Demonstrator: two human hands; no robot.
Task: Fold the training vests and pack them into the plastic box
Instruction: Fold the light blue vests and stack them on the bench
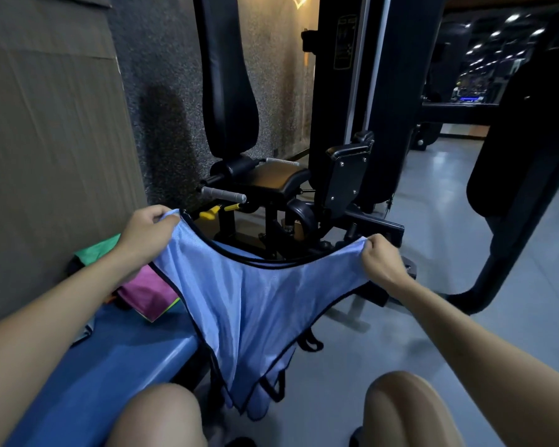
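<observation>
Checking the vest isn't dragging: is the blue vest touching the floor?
Cannot tell. In the head view the blue vest hangs from the left hand and right hand, but its bottom edge overlaps the floor with no gap visible.

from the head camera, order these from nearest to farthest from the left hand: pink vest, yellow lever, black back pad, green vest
1. green vest: just under the left hand, on its left side.
2. pink vest: lower, on the blue bench.
3. yellow lever: just beyond the hand, on the machine's base.
4. black back pad: upright, high behind the seat.
</observation>
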